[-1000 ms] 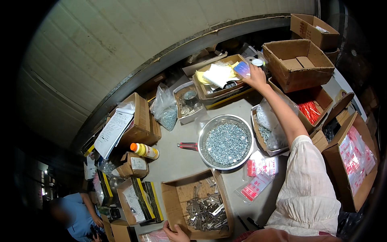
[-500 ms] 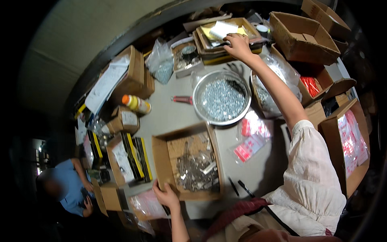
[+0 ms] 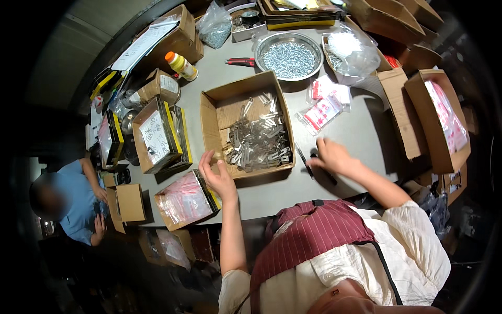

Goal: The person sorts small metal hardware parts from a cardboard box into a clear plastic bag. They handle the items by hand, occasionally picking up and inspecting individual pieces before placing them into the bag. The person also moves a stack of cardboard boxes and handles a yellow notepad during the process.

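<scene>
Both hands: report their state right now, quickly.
Left hand: open, at the near left corner of the cardboard box; contact unclear.
Right hand: blurred, just right of a black pen; open or closed cannot be told.

An open brown cardboard box holds jumbled silvery metal pieces, two dark pens lying beside it.

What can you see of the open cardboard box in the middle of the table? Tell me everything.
The open cardboard box is brown and four-sided, its walls standing and its top uncovered. It sits slightly turned on the grey table. Many thin, shiny, metal-looking pieces lie jumbled inside, with bare cardboard showing toward the far left. Of the hands, the left hand is at its near left corner, apparently touching it.
</scene>
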`<action>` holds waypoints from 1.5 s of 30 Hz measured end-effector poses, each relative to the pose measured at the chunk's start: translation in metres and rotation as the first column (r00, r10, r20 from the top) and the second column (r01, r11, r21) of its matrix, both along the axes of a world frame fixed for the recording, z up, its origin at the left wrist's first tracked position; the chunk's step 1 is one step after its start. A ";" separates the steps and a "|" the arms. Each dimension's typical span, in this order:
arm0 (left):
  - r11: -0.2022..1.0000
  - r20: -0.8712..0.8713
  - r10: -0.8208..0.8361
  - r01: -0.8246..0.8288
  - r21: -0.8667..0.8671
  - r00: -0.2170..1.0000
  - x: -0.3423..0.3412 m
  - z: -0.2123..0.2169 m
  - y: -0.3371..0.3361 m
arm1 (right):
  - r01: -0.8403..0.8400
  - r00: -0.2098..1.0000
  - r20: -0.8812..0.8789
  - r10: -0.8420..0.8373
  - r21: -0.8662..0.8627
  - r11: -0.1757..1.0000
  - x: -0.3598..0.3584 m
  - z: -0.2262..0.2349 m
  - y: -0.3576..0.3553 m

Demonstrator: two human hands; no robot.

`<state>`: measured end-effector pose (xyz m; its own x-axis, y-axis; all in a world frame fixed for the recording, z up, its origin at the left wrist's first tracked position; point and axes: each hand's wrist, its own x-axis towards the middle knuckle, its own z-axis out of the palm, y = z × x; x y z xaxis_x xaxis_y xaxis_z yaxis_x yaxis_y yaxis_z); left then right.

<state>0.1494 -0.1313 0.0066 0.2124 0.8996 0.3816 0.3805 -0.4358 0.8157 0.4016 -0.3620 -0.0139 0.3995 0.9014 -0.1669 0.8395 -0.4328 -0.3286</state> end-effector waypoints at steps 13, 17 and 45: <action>0.955 0.097 -0.285 0.292 -0.058 0.953 -0.038 -0.015 -0.010 | 0.478 0.863 0.099 -0.496 0.166 0.863 -0.026 -0.053 -0.090; 0.947 0.067 -0.320 0.321 -0.012 0.945 -0.035 -0.018 -0.010 | 0.559 0.775 0.199 -0.600 0.229 0.797 0.033 -0.056 -0.117; 0.976 -0.057 -0.219 0.219 -0.004 0.974 -0.022 -0.017 -0.017 | 0.577 0.739 0.272 -0.617 0.218 0.787 0.207 -0.081 0.029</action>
<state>0.1275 -0.1482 -0.0109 0.4251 0.8283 0.3649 0.3211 -0.5150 0.7948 0.6087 -0.3326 -0.0952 0.8731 0.4642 0.1492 0.4853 -0.8569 -0.1738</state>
